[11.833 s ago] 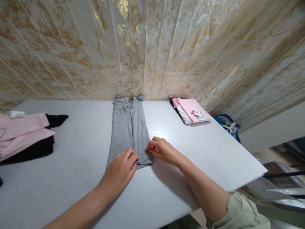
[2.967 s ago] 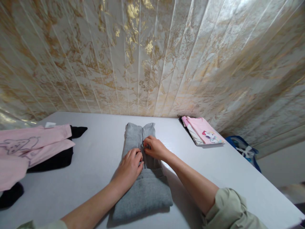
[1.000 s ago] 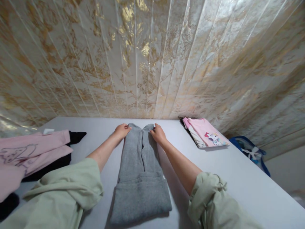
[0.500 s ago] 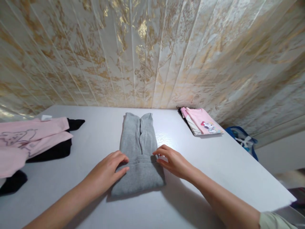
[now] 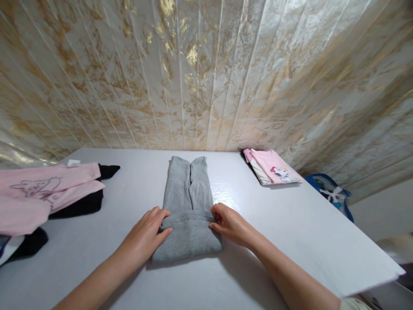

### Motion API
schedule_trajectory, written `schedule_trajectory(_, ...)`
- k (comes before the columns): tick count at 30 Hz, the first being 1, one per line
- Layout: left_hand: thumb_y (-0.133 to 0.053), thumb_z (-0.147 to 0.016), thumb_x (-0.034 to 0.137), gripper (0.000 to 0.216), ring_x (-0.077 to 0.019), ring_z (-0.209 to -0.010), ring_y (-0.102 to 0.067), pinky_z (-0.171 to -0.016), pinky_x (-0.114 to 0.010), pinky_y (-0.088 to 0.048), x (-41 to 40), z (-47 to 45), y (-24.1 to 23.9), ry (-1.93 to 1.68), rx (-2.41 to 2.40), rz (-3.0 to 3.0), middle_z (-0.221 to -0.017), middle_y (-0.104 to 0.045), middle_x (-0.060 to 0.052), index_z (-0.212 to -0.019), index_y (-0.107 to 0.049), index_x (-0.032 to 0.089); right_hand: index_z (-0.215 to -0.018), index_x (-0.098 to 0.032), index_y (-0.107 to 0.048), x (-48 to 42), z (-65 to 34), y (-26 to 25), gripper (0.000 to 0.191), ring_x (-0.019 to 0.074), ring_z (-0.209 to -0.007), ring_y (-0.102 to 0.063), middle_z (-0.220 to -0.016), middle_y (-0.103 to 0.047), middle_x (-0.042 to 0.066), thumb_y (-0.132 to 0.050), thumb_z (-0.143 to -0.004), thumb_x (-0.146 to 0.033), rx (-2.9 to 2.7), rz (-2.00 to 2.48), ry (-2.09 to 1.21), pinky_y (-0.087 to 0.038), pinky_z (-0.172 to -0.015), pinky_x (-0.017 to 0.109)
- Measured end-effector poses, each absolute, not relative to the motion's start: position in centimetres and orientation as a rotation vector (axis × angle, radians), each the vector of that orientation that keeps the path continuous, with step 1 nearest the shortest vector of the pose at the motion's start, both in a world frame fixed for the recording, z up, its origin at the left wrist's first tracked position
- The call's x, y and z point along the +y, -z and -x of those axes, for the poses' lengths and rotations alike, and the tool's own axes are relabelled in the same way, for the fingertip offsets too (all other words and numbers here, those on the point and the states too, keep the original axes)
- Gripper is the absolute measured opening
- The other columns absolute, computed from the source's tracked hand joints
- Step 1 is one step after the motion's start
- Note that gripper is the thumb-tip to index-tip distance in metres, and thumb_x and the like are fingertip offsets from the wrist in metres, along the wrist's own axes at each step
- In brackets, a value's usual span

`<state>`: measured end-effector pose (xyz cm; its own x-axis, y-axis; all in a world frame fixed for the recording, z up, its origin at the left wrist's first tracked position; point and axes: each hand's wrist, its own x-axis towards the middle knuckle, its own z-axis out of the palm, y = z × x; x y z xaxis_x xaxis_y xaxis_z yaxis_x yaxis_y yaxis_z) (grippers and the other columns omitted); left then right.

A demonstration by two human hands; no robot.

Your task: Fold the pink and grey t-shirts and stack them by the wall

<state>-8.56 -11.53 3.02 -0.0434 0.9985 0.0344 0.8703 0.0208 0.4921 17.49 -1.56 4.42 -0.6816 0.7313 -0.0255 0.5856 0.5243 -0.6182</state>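
A grey garment [image 5: 187, 196] lies lengthwise in the middle of the white table [image 5: 274, 224], its near end folded back over itself into a thick band. My left hand [image 5: 146, 234] grips the left edge of that folded band, fingers curled onto the cloth. My right hand [image 5: 227, 224] pinches the band's right edge. The far part of the garment lies flat, reaching toward the wall.
A loose heap of pink and black clothes [image 5: 48, 193] sits at the table's left. A folded pink shirt stack [image 5: 271, 165] lies at the far right by the marbled wall. A blue bag [image 5: 331, 193] stands past the table's right edge.
Both hands came back from the garment's far end to its near folded band and have closed on the band's two side edges.
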Motion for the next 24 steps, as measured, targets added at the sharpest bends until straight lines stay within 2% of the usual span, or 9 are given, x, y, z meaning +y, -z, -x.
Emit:
schedule_trajectory(4, -0.055, -0.078, 0.035, 0.012, -0.0222, -0.081, -0.059, -0.072, -0.033, -0.045, -11.4, 8.4, -3.4, -0.557, 1.97, -1.879, -0.083, -0.058, -0.002, -0.076, -0.054, 0.024, -0.072, -0.019, -0.048, -1.7, -17.5, -4.8, 0.018, 0.0118, -0.071, -0.048, -0.078, -0.051, -0.003, -0.063, -0.077, -0.011, -2.516, 1.103, -0.939, -0.034, -0.064, 0.023)
schedule_trajectory(11, -0.05, -0.079, 0.044, 0.019, -0.0193, -0.066, -0.058, -0.063, -0.029, -0.042, -11.4, 8.0, -3.7, -0.704, 1.937, -1.606, -0.067, -0.058, 0.003, -0.077, -0.049, 0.024, -0.073, -0.02, -0.045, -0.9, -18.0, -3.4, 0.016, 0.0099, -0.062, -0.043, -0.068, -0.047, -0.006, -0.059, -0.082, -0.02, -2.321, 1.072, -1.157, -0.03, -0.056, 0.022)
schedule_trajectory(14, -0.051, -0.078, 0.049, 0.025, -0.0194, -0.068, -0.059, -0.062, -0.028, -0.043, -11.1, 8.2, -3.3, -0.794, 1.867, -1.523, -0.067, -0.058, 0.004, -0.077, -0.049, 0.024, -0.076, -0.02, -0.046, -0.5, -18.0, -2.8, 0.013, 0.0098, -0.062, -0.043, -0.068, -0.047, -0.007, -0.057, -0.083, -0.022, -2.218, 1.046, -1.242, -0.031, -0.056, 0.022)
schedule_trajectory(19, -0.052, -0.079, 0.053, 0.031, -0.0194, -0.069, -0.059, -0.062, -0.028, -0.044, -10.9, 8.5, -2.9, -0.86, 1.767, -1.407, -0.069, -0.06, 0.002, -0.077, -0.052, 0.022, -0.085, -0.019, -0.053, -0.4, -18.0, -2.6, 0.006, 0.0102, -0.063, -0.045, -0.069, -0.048, -0.006, -0.056, -0.083, -0.024, -2.158, 1.019, -1.311, -0.032, -0.057, 0.022)
schedule_trajectory(24, -0.057, -0.078, 0.051, 0.033, -0.0207, -0.076, -0.062, -0.067, -0.03, -0.047, -11.1, 8.4, -3.0, -0.952, 1.664, -1.326, -0.079, -0.063, -0.001, -0.089, -0.056, 0.02, -0.112, -0.02, -0.057, -0.3, -18.1, -2.6, 0.028, 0.0104, -0.062, -0.046, -0.071, -0.051, -0.005, -0.057, -0.085, -0.026, -2.172, 1.006, -1.325, -0.035, -0.058, 0.023)
